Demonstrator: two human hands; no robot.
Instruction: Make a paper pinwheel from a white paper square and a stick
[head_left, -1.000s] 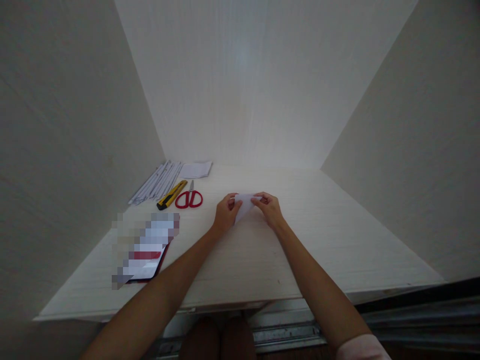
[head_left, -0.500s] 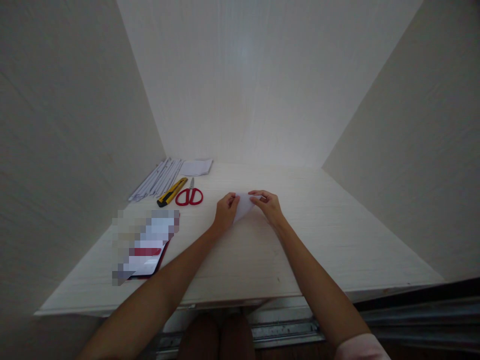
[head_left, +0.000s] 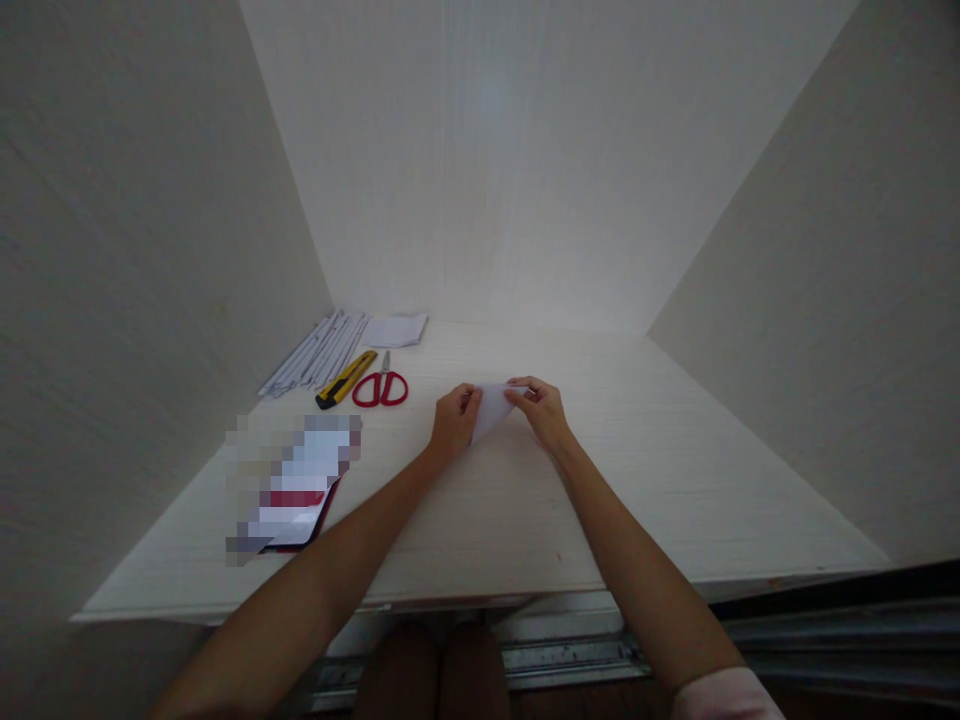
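Observation:
A small piece of white paper [head_left: 491,408], triangular in outline, is held between my two hands over the middle of the table. My left hand [head_left: 454,418] pinches its left edge, thumb on top. At the upper right corner, my right hand [head_left: 541,406] grips the paper between thumb and fingers. Part of the paper is hidden behind the fingers, and its folds are too small to make out.
Red-handled scissors [head_left: 381,387] and a yellow utility knife [head_left: 346,380] lie left of my hands. Behind them are several folded paper strips [head_left: 319,355] and a paper stack [head_left: 395,330]. A partly blurred phone [head_left: 300,500] rests near my left forearm. Walls enclose the table [head_left: 480,540].
My right hand has shifted slightly outward along the paper's upper edge. Both hands still hold the paper, and the whole view has moved a little.

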